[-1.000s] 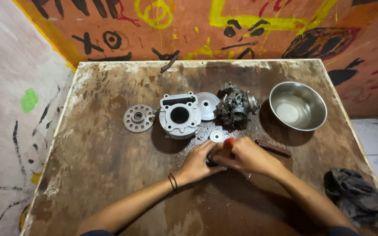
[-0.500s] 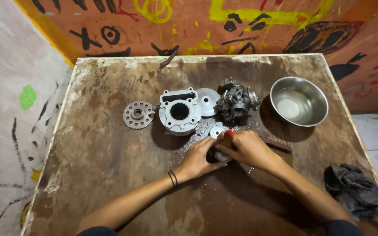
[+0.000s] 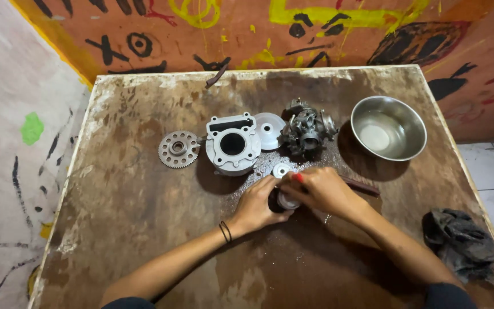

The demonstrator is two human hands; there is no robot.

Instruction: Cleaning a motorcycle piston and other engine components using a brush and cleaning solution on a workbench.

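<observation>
Both hands meet over the middle of a stained brown table (image 3: 115, 229). My left hand (image 3: 258, 203) and my right hand (image 3: 321, 190) together grip a small round part (image 3: 284, 201), dark on one side and pale metal on the other; my fingers hide most of it. Just beyond my hands lies a small white disc (image 3: 282, 169). Behind that stand a grey engine cylinder block (image 3: 232, 144), a white round cover (image 3: 270, 130) and a dark carburetor (image 3: 308, 130). A toothed gear (image 3: 178, 149) lies left of the cylinder.
A steel bowl (image 3: 388, 127) sits at the back right. A dark rod (image 3: 362, 186) pokes out from behind my right hand. A dirty black rag (image 3: 461, 243) lies at the right edge. A small brown strip (image 3: 217, 74) rests at the far edge against the painted wall.
My hands stay together on the small round part and shift only slightly. The view has tilted a little; the other parts on the table stay where they were.
</observation>
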